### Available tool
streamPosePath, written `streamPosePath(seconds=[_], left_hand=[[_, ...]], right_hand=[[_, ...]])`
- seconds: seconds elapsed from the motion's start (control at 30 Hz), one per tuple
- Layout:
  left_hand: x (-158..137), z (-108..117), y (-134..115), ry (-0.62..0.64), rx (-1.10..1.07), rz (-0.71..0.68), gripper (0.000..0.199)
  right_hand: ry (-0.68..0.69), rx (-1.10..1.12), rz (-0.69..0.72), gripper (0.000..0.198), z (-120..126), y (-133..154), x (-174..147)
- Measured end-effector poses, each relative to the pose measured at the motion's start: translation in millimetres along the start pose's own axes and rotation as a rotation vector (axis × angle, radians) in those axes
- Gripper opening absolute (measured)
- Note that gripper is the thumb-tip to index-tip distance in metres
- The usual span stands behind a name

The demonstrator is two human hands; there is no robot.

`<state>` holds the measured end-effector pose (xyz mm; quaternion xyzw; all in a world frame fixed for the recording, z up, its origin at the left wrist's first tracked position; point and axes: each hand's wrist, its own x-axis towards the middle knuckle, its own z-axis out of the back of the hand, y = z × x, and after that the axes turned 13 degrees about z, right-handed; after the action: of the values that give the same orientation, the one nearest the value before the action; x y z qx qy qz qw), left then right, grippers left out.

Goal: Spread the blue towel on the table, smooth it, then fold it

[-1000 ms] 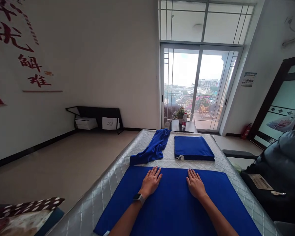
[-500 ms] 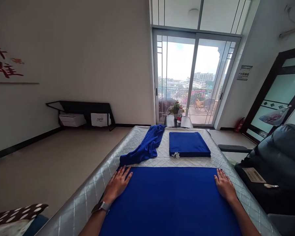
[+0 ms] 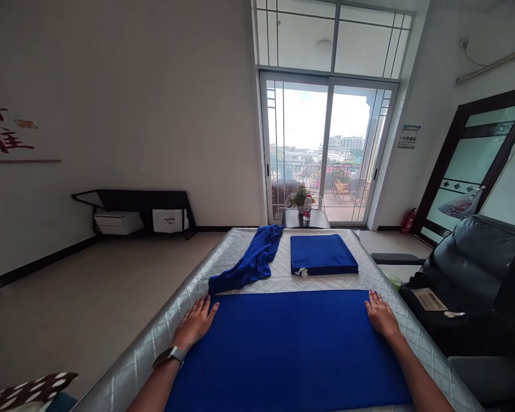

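Note:
A smooth blue cloth [image 3: 292, 349] lies spread flat on a silver quilted mattress [image 3: 154, 343]. My left hand [image 3: 196, 320] rests palm down on its far left corner, fingers stretched out; a watch [image 3: 178, 355] is on that wrist. On the far right corner lies my right hand [image 3: 381, 315], flat with fingers extended. Just beyond the left hand is a crumpled blue cloth [image 3: 251, 260]. Past the far edge sits a neatly folded blue stack [image 3: 323, 253] with white tags at its front.
A small table [image 3: 320, 219] with a plant [image 3: 299, 196] and bottle [image 3: 307, 207] stands beyond the mattress. At right is a black armchair [image 3: 467, 274]. A polka-dot pillow [image 3: 30, 389] is at lower left, a low black rack [image 3: 141, 200] by the wall.
The view has shifted, so the scene sits slightly left and the window lower. Both hands stay flat on the cloth's far corners. The cloth's near edge now shows at the bottom.

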<state>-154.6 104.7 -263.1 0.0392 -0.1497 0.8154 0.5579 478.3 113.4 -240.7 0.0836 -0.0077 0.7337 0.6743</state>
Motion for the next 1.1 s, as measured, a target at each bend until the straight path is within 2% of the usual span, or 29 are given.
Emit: streamPosePath(seconds=[0.07,0.13,0.27,0.37,0.43,0.5,0.73,0.83,0.93,1.1], left_hand=[[-5.0,8.3,-11.1,-0.021,-0.015,0.039,0.069],[-14.9,11.0,-38.2,-0.034,-0.041,0.001,0.068],[-50.2,-2.0,-135.7,-0.009,-0.117,-0.280,0.055],[-77.1,-17.7,-208.9,0.011,-0.160,-0.461,0.049],[-88.1,-25.2,-239.0,0.021,-0.174,-0.530,0.048],[-93.0,-28.9,-252.0,0.028,-0.176,-0.547,0.049],[-91.8,-33.4,-245.9,0.054,-0.148,-0.533,0.053],[-85.4,-35.3,-232.9,0.058,-0.118,-0.524,0.054],[-71.6,-32.9,-198.6,0.059,-0.069,-0.468,0.054],[-40.6,-14.3,-99.4,0.062,0.023,-0.305,0.050]], right_hand=[[-0.015,0.012,0.025,0.065,8.0,16.7,-3.9],[-0.024,0.043,0.106,0.063,13.0,46.9,-6.7],[0.000,0.138,0.339,0.061,11.6,135.5,-6.5],[0.025,0.184,0.428,0.060,5.4,192.9,-1.4],[0.038,0.201,0.447,0.059,1.2,214.2,2.4],[0.045,0.206,0.441,0.059,-2.8,222.3,5.1],[0.061,0.189,0.441,0.059,-14.6,217.1,7.1],[0.057,0.178,0.421,0.060,-17.1,206.2,8.2],[0.056,0.150,0.351,0.062,-15.8,171.8,7.5],[0.045,0.062,0.152,0.065,-4.3,70.5,-2.3]])
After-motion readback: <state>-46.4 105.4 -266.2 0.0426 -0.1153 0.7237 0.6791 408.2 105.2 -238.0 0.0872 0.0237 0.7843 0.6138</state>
